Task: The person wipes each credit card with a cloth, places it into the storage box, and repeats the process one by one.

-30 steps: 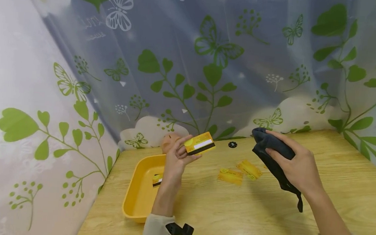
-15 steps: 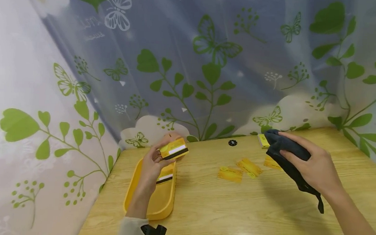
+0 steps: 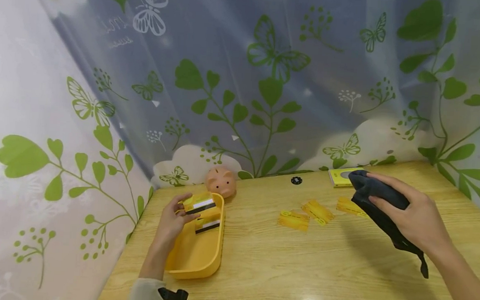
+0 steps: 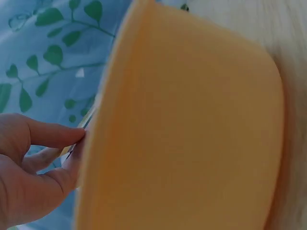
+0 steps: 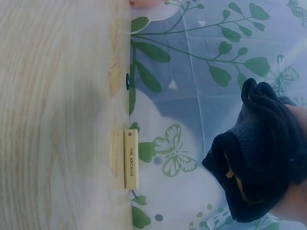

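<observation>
My left hand [image 3: 170, 223] pinches a yellow bank card [image 3: 200, 204] with a black stripe and a white strip, over the far end of a yellow tray [image 3: 199, 269]. A second striped card [image 3: 208, 224] lies in that tray. In the left wrist view the tray's outer wall [image 4: 192, 120] hides most of the held card, whose edge shows at my fingertips. To the right, my right hand [image 3: 419, 220] grips a dark cloth pouch [image 3: 381, 195] above the table, its strap hanging down. Something yellowish shows in the pouch's folded mouth [image 5: 235, 179] in the right wrist view.
A pink piggy bank [image 3: 221, 183] stands behind the tray. Yellow tickets [image 3: 293, 220] lie mid-table, with a black round disc [image 3: 297, 180] farther back. A yellow box [image 3: 341, 177] sits near the curtain, partly behind the pouch. Patterned curtain [image 3: 226, 98] borders the table.
My left hand has carried the card leftward and down, from above the table to over the tray. My right hand has shifted right with the pouch, uncovering the yellow box and a ticket.
</observation>
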Demonstrator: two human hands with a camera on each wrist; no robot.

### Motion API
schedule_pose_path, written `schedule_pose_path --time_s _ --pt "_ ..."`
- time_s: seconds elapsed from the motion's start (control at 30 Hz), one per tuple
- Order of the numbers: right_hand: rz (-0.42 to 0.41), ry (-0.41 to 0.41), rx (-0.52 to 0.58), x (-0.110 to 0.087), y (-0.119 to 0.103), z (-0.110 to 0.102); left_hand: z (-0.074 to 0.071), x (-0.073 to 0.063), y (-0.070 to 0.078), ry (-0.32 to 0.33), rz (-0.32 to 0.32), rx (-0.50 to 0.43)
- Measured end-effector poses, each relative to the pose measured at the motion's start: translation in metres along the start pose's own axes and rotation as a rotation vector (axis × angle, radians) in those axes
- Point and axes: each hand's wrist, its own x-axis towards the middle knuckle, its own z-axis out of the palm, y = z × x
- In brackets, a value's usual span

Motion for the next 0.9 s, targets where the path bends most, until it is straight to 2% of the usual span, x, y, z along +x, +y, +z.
schedule_pose_path --time_s 0.13,0.33,0.4,0.63,0.73,0.9 --pt "-0.010 -0.004 -0.010 -0.001 0.001 0.000 -0.005 0.004 -0.011 -0.010 -0.046 0.031" --pt "-0.028 -0.001 -0.005 0.000 0.001 0.001 -0.006 0.008 -0.024 -0.068 -0.076 0.151" --pt "-0.036 -0.002 0.000 -0.001 0.000 0.002 -0.004 0.010 -0.028 -0.069 -0.080 0.170" --pt "-0.056 -0.009 0.012 -0.001 0.001 0.005 0.004 0.016 -0.038 -0.066 -0.122 0.116" --pt "-0.042 -0.007 0.013 0.000 0.003 0.006 0.007 0.016 -0.041 -0.076 -0.118 0.123" --pt "-0.043 -0.013 0.019 0.000 0.005 0.006 0.010 0.017 -0.041 -0.051 -0.099 0.302"
